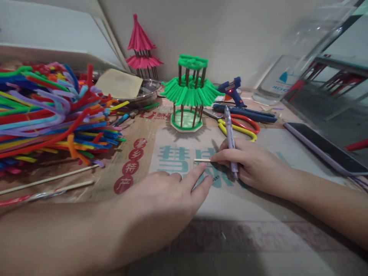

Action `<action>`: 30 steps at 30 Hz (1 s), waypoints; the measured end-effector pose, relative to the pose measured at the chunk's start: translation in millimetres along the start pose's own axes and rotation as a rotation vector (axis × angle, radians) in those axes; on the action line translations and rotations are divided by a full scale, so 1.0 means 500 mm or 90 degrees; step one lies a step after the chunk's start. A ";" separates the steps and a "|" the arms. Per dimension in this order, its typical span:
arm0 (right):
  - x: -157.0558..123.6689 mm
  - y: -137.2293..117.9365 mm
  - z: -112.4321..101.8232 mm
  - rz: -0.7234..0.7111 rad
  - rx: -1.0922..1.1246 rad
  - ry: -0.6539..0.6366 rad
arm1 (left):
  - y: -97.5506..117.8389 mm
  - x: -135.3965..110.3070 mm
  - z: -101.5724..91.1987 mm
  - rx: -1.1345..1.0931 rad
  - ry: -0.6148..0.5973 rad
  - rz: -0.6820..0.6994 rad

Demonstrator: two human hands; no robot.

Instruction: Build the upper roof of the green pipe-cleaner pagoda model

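Observation:
My right hand grips a pale purple pen, its tip down on the cardboard sheet. The same fingers pinch the end of a short wooden stick lying flat. My left hand rests palm down, index finger stretched to the stick's middle and pressing by it. Just behind the hands stands a green pipe-cleaner pavilion on brown posts.
A big heap of coloured pipe cleaners fills the left. Long wooden skewers lie in front of it. A pink pavilion, metal tray, blue glue gun, scissors and a phone stand behind and right.

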State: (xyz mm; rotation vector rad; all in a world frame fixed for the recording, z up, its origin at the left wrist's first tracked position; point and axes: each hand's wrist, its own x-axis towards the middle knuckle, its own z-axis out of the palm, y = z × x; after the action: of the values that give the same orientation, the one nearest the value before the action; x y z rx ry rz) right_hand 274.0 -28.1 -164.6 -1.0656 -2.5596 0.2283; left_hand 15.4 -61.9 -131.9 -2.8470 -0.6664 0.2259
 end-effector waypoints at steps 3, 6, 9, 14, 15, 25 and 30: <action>-0.001 0.001 0.002 0.004 -0.008 0.003 | -0.001 -0.001 0.000 -0.007 0.003 0.014; -0.001 0.002 0.003 0.006 -0.011 -0.002 | -0.001 -0.001 0.002 0.001 0.014 0.011; 0.000 0.002 0.002 -0.001 -0.008 -0.003 | -0.002 0.001 0.002 0.016 0.005 0.009; 0.000 0.001 0.002 -0.009 -0.009 0.003 | -0.003 0.001 0.003 0.012 0.014 0.011; 0.000 0.001 0.002 -0.009 -0.009 0.005 | -0.003 0.001 0.004 0.007 0.021 0.015; -0.002 0.003 0.004 0.003 -0.004 -0.004 | -0.003 -0.001 -0.001 0.014 0.006 0.008; -0.002 0.005 0.003 0.003 0.004 -0.006 | -0.003 0.001 0.000 -0.007 -0.010 0.008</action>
State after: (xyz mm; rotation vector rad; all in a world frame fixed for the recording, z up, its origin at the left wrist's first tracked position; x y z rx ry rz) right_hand 275.5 -27.2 -167.0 -1.0712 -2.5635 0.2436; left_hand 15.3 -60.2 -131.8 -2.8630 -0.6545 0.2467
